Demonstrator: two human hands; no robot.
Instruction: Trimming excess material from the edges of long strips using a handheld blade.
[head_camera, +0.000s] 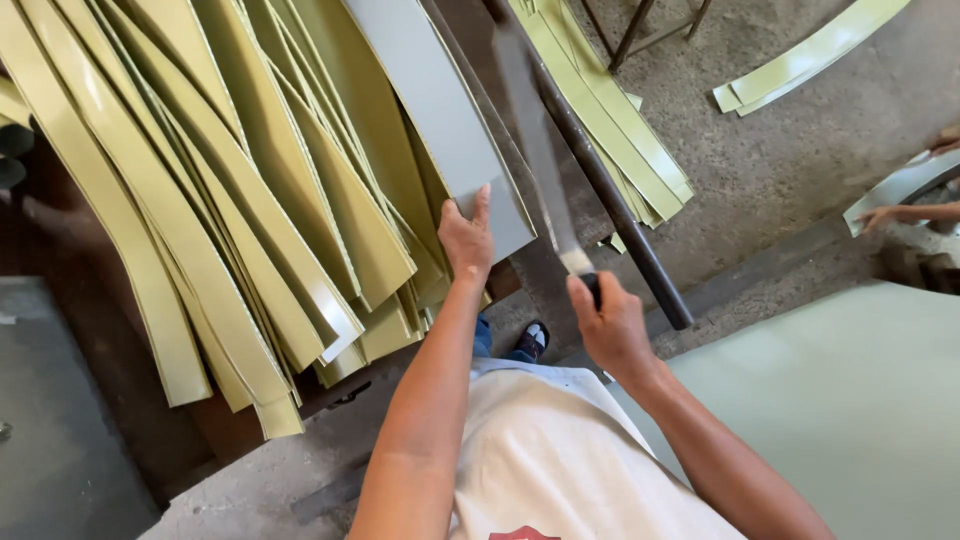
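So, closest to you is your own white shirt (560, 460), with a dark shoe (530, 342) peeking out on the concrete floor (790, 160) between your forearms. Your right hand (612, 325) is wrapped tight around the dark handle of a long flat blade (535, 140), fingers closed on it, and the blade runs up and away from you, blurred along its length. Just beside the blade lies a dark round bar (610, 200), angling from the top of the view down to near your right hand. Your left hand (466, 240) rests on the near end of a grey strip (440, 110), thumb spread away from the fingers, palm pressing flat on it rather than gripping. That grey strip sits on top of a big fanned-out pile of olive-yellow strips (220, 200), which covers most of the left side and hangs over the edge of a dark brown bench (110, 380). To your right, a large pale green sheet (850, 400) fills the lower corner. Farther out on the floor you've got more yellow-green strips (610, 120) past the bar, plus a curved pair (810, 50) near the top. Way over at the right edge, another person's hand (885, 215) touches a pale curved piece (905, 185).
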